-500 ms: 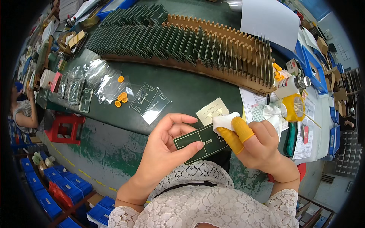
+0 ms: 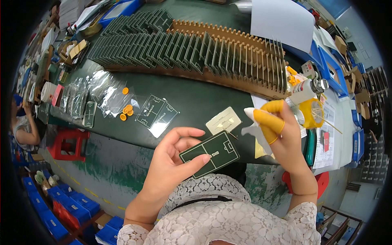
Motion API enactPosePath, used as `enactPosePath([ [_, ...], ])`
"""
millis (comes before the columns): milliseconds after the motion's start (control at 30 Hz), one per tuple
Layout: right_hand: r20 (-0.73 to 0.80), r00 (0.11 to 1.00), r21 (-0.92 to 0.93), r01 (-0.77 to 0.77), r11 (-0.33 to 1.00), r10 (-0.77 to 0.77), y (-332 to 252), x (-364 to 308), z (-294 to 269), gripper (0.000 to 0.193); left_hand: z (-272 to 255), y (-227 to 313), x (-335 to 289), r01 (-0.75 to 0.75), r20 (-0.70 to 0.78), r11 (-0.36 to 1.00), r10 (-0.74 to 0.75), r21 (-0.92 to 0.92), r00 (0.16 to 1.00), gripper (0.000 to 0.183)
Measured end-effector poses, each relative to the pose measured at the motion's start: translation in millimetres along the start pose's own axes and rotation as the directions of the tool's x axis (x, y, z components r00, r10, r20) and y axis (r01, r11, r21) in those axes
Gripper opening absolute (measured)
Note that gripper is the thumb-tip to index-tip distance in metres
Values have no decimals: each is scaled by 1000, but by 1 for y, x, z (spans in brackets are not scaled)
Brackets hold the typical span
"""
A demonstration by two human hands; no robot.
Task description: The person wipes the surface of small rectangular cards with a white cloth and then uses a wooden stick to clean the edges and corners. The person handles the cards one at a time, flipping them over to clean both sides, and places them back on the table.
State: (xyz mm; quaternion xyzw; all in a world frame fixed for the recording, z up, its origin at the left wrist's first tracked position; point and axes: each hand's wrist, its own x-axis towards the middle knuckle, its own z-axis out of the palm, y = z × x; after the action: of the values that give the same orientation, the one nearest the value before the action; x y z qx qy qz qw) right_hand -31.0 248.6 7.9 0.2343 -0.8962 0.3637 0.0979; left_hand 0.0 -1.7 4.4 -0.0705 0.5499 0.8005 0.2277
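Discs (image 2: 129,108), orange and loose, lie on the tabletop (image 2: 196,112) at ten o'clock from the green card (image 2: 218,152); a swing of the forearm that way could scatter them. At nine o'clock the left hand (image 2: 167,161) is clamped on that card by one end only, thumb (image 2: 196,165) on the upper face, fingers beneath. Because the far end is unsupported, a firm push there might lever the card out of the grip, and it could fall past the tabletop's near edge. The bare thumb also rests on the face and may leave a smudge. Near one o'clock a cream card (image 2: 222,121) lies close enough to be knocked askew by a careless sweep. The right hand (image 2: 289,143), well apart from the left and toward three o'clock, pinches a crumpled white wipe (image 2: 258,133) in fingertips wearing yellow finger covers (image 2: 269,121); if the wipe bunched or slipped, the covers might rub the surface directly. At two o'clock a bottle (image 2: 302,93) stands where a backward knock could tip it.

As for the green card, it is held tilted before the person's waist, its long axis pointing to two o'clock. Its left end is partly covered by the thumb; pale lettering sits mid-face; the right end shows rounded corners and thin white pitch-like lines on dark green. Fine marks are too small to tell.
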Motion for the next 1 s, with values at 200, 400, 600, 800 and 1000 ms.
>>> enactPosePath([
  [200, 246, 878, 644, -465, 607, 411, 15, -1, -8, 19, -3, -6, 1, 55, 124, 993, -42, -105, 991, 37],
  [400, 248, 878, 616, -470, 632, 410, 11, -2, -6, 22, -4, -7, 1, 136, 227, 988, -117, -72, 967, 23],
  [600, 54, 990, 382, -142, 913, 131, 0, -4, -2, 32, -1, -8, 3, 54, 191, 995, -36, -87, 981, 20],
  [800, 4, 998, 22, 62, 998, -62, -8, -5, 0, 37, -3, -11, 4, 41, 177, 997, -27, -71, 984, 21],
  [1000, 38, 926, -374, 361, 854, -375, -11, -9, 0, 33, -4, -14, 3, -12, 129, 996, 23, -83, 991, 23],
])
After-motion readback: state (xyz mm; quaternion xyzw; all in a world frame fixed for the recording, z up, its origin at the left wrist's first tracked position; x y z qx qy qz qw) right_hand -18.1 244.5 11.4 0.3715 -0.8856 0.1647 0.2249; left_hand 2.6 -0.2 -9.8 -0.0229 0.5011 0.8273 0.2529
